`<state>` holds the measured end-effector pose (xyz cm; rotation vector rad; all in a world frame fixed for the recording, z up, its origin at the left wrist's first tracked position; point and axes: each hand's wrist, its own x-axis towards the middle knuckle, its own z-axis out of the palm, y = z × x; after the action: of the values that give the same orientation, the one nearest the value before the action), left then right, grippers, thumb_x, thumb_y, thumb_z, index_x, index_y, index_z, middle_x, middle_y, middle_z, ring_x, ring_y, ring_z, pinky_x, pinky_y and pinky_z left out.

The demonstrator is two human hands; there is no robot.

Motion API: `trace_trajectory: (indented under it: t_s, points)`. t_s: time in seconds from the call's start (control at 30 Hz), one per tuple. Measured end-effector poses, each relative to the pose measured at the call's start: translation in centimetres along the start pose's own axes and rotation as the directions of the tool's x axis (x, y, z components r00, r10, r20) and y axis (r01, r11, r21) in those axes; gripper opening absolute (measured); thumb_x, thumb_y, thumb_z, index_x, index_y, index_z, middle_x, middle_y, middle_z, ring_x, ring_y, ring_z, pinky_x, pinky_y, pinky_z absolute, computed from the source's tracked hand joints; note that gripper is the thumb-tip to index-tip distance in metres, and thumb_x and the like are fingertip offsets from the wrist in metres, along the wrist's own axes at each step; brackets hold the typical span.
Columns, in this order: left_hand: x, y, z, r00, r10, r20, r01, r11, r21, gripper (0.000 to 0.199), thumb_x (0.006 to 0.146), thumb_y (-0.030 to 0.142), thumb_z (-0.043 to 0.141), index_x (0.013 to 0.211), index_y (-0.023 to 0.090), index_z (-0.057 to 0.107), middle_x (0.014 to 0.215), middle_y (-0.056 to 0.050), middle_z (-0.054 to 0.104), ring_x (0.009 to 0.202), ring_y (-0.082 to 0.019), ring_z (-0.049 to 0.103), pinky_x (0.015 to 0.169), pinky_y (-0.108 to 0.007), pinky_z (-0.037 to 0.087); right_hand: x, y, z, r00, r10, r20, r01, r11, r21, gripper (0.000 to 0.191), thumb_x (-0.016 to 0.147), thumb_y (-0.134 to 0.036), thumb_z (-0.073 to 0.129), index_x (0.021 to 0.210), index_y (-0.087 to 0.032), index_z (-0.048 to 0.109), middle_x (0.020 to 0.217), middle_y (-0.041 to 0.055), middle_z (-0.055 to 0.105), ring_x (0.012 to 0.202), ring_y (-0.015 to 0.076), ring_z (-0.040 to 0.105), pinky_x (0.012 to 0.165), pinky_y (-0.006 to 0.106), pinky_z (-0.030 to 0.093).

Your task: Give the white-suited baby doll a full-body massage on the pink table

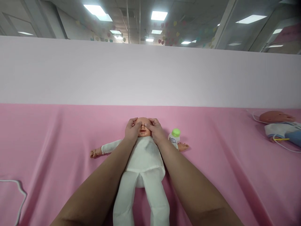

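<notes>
Green-capped bottle, contents unclear, sits by the doll; half-curled hands, left and right, hold its head.

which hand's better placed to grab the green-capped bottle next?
Likely the right hand: it's nearer the green-capped bottle, on the same side of the baby doll's head. The left hand, on the opposite side, would reach across.

On the pink sheet you have a green-capped bottle, right of centre, a blue-and-white-clothed doll beside a thin cord at far right, and a pale cable at lower left, with a white panel beyond and ceiling lights above.
</notes>
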<state>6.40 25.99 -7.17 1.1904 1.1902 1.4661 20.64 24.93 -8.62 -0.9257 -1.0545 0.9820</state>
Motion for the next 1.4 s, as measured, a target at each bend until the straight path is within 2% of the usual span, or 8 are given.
trace_trajectory:
  t_s: [0.13,0.33,0.53,0.7,0.83,1.03,1.2,1.4]
  points:
    - [-0.1,0.1,0.1,1.000,-0.026,0.017,0.026,0.999,-0.029,0.047,0.074,0.038,0.079,0.119,0.024,0.070,0.114,-0.006,0.067,0.103,-0.023,0.067,0.091,-0.036,0.055,0.4,0.0,0.2,0.998,0.026,-0.061,-0.030,0.998,-0.062,0.056,0.064,-0.047,0.089,0.109,-0.024,0.066,0.112,0.0031,0.072,0.111,0.0255,0.065,0.099,0.041,0.053]
    - [0.4,-0.2,0.4,1.000,-0.024,-0.004,0.023,0.999,-0.044,0.034,0.083,0.034,0.065,0.115,0.023,0.071,0.112,-0.005,0.071,0.106,-0.022,0.066,0.096,-0.036,0.053,0.7,0.6,0.2,0.998,0.036,-0.049,-0.033,0.998,0.059,0.048,0.074,-0.055,0.081,0.107,-0.023,0.068,0.107,0.0032,0.074,0.107,0.0244,0.067,0.103,0.043,0.052]
    - [0.5,-0.5,0.0,0.999,-0.046,0.026,0.049,0.993,-0.103,0.040,0.084,0.030,0.057,0.121,0.022,0.070,0.118,-0.006,0.073,0.110,-0.023,0.068,0.096,-0.036,0.056,0.5,1.2,-0.3,0.999,0.033,-0.008,-0.032,0.994,0.101,0.052,0.073,-0.052,0.076,0.118,-0.025,0.069,0.129,0.0055,0.072,0.122,0.0257,0.065,0.111,0.045,0.050]
    - [0.1,-0.8,-0.7,0.997,-0.011,0.074,0.019,0.994,-0.111,0.047,0.090,0.036,0.057,0.134,0.021,0.066,0.134,-0.010,0.070,0.119,-0.023,0.068,0.101,-0.037,0.056,0.1,1.0,-0.3,1.000,0.015,0.017,-0.015,0.999,0.032,0.059,0.077,-0.054,0.074,0.128,-0.025,0.069,0.145,0.0064,0.065,0.137,0.0260,0.057,0.120,0.045,0.041]
    - [0.1,-0.8,-1.9,0.995,0.031,0.099,-0.028,0.999,-0.033,0.048,0.095,0.044,0.058,0.137,0.021,0.065,0.143,-0.012,0.066,0.129,-0.025,0.064,0.110,-0.040,0.051,-0.3,0.5,-0.6,0.999,0.023,0.039,-0.019,0.995,-0.096,0.063,0.083,-0.061,0.073,0.136,-0.028,0.067,0.153,0.0052,0.058,0.145,0.0259,0.050,0.126,0.047,0.033]
    - [-1.4,0.0,-4.1,0.982,0.133,0.134,-0.155,0.973,0.171,0.047,0.094,0.048,0.066,0.133,0.023,0.070,0.149,-0.011,0.062,0.145,-0.031,0.050,0.126,-0.048,0.028,-1.6,-1.0,-2.0,0.995,0.028,0.099,-0.001,0.965,-0.264,0.064,0.087,-0.064,0.072,0.142,-0.031,0.065,0.151,0.0045,0.060,0.145,0.0268,0.051,0.127,0.049,0.028]
    - [-3.6,-0.1,-4.7,0.909,0.283,0.305,-0.393,0.823,0.409,0.067,0.094,0.051,0.065,0.153,0.024,0.053,0.161,-0.010,0.049,0.148,-0.031,0.045,0.123,-0.044,0.035,-3.9,-2.6,-2.1,0.978,0.019,0.207,0.045,0.953,-0.299,0.089,0.071,-0.051,0.091,0.151,-0.036,0.054,0.147,0.0030,0.064,0.133,0.0297,0.062,0.119,0.051,0.043]
    - [-3.3,-0.3,-4.8,0.952,0.192,0.238,-0.277,0.871,0.406,0.078,0.082,0.050,0.079,0.153,0.028,0.055,0.153,-0.010,0.058,0.140,-0.035,0.055,0.118,-0.045,0.042,-4.4,-3.0,-0.9,0.995,-0.021,0.095,0.052,0.941,-0.334,0.094,0.062,-0.045,0.097,0.148,-0.035,0.059,0.137,0.0025,0.071,0.120,0.0317,0.068,0.113,0.052,0.049]
